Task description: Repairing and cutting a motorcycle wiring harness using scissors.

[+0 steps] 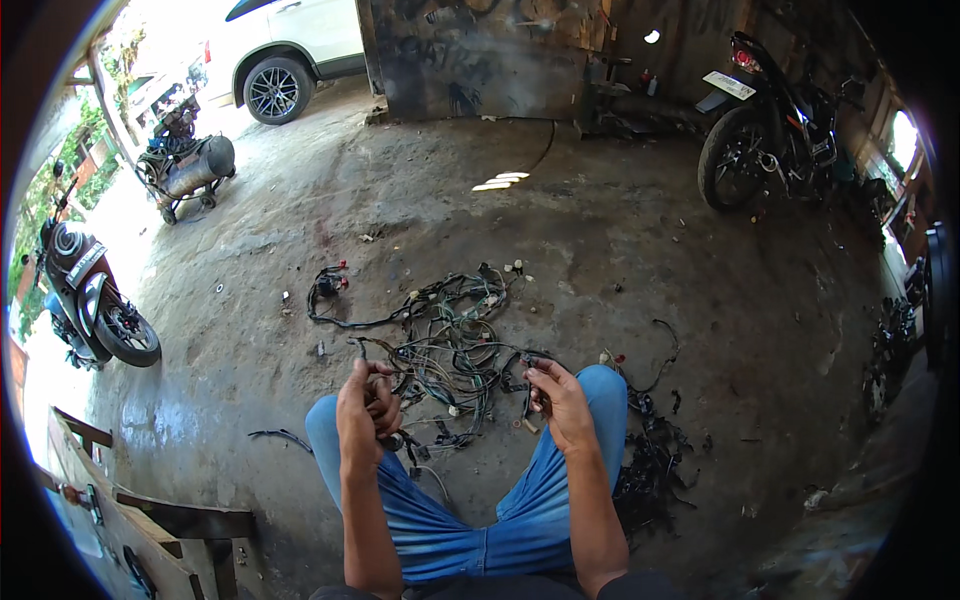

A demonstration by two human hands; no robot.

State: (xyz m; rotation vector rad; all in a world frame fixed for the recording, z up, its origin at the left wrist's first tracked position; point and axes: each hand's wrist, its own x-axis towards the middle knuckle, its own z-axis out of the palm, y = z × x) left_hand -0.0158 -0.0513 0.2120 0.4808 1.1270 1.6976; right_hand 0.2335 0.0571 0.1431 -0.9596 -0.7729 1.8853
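A tangled wiring harness lies on the floor between and beyond my knees, its dark and pale wires looping over each other. Small white connectors and a few red ones show among the strands. At its left side, my left hand is closed with the fingers curled around part of the wires, a short end poking up above the thumb. My right hand pinches a dark wire of the same harness near my right knee. What lies inside each palm is hidden by the fingers.
Black scraps of stripped tape or sheathing lie beside my right leg. Wooden framing stands at the lower left. Farther off are a scooter, an air compressor, a white car and a motorcycle.
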